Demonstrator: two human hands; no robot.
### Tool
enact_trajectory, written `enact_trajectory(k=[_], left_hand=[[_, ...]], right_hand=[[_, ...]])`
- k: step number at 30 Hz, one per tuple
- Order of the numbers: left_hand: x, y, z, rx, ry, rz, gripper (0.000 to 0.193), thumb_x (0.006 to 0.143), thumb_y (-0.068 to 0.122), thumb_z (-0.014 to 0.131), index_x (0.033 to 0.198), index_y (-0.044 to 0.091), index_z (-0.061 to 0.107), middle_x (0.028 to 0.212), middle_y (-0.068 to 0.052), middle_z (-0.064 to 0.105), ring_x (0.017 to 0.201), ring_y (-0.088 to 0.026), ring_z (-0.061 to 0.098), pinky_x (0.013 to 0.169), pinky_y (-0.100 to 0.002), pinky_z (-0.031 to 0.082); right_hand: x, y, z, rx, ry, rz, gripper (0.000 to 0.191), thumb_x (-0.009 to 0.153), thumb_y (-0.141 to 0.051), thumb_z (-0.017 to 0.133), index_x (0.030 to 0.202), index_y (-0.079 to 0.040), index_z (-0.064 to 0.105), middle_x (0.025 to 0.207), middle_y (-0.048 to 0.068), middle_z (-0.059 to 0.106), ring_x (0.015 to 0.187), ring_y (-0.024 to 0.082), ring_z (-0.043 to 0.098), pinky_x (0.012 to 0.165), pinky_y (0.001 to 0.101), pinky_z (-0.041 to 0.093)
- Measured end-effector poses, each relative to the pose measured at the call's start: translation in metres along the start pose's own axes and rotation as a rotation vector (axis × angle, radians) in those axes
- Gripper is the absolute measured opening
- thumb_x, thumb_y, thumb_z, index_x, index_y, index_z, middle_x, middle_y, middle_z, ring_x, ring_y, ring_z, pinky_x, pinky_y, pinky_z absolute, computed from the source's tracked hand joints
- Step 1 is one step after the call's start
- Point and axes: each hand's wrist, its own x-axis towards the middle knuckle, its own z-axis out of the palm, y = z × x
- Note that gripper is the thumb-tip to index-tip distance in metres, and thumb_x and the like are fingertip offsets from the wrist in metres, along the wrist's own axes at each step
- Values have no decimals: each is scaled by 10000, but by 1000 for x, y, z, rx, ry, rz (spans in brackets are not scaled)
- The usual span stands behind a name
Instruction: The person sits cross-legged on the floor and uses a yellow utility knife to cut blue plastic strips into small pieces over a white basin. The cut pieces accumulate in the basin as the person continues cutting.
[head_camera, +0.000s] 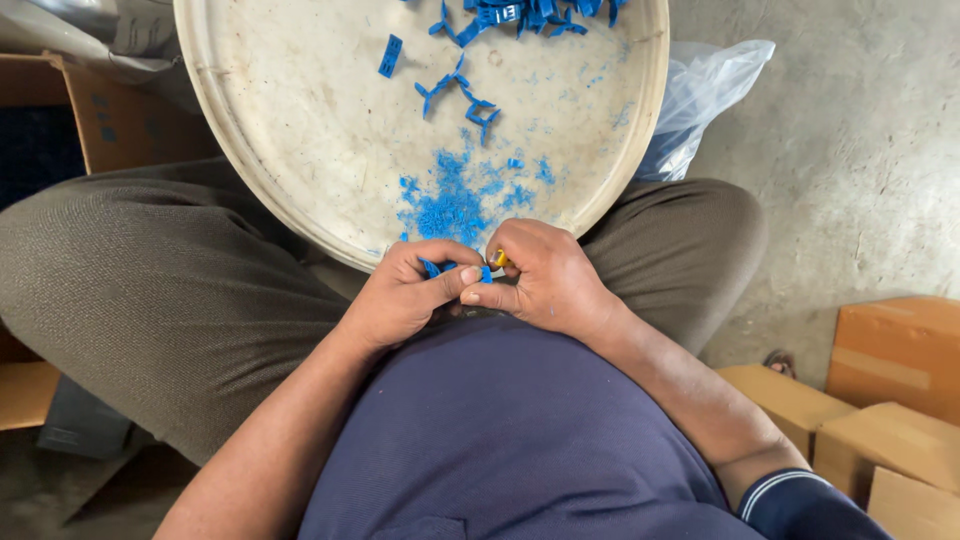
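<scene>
blue plastic piece (440, 268) pinched in left hand (405, 295), right hand (545, 280) curled grip closed on yellow tool (499, 259).

A single view is given, taken from a head-worn camera and aimed steeply down over the seated person's lap. The round, scuffed white plastic tray (300, 150) is seen close, cut off at the top edge, perhaps by half.

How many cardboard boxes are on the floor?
6: four boxes stacked at lower right, one open box upper left, one at the left edge. More may lie outside the view.
</scene>
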Motion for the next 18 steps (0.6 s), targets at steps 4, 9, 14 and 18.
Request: enact_trajectory(k=[4, 9, 14, 18], left_hand=[[0, 1, -1, 0, -25, 25, 176, 998, 170, 684, 1019, 6, 744, 771, -13, 664, 666, -68, 565, 584, -226, 448], [0, 3, -2, 29, -19, 30, 161, 978, 159, 697, 1023, 16, 755, 746, 9, 654, 642, -49, 540, 563, -219, 426], [0, 5, -3, 41, -39, 70, 157, 983, 154, 697, 1034, 19, 758, 756, 32, 648, 644, -29, 529, 569, -211, 430], [0, 5, -3, 36, -25, 59, 162, 980, 156, 694, 1030, 18, 762, 747, 29, 652, 629, -31, 534, 557, -214, 432]], right_hand=[[0, 1, 1, -28, -43, -7, 535, 875, -537, 757, 805, -49, 547, 718, 110, 532, 656, 321, 552, 589, 427, 439], [0, 2, 2, -40, -78, -8, 543, 899, -542, 733, 797, -47, 534, 717, 111, 521, 654, 320, 543, 595, 429, 437], [0, 3, 4, -37, -76, -41, 563, 901, -567, 700, 755, -57, 511, 687, 106, 499, 632, 314, 519, 587, 437, 420], [0, 3, 5, -73, -56, -98, 541, 932, -540, 686, 749, -63, 510, 693, 110, 488, 651, 325, 514, 604, 451, 415]])
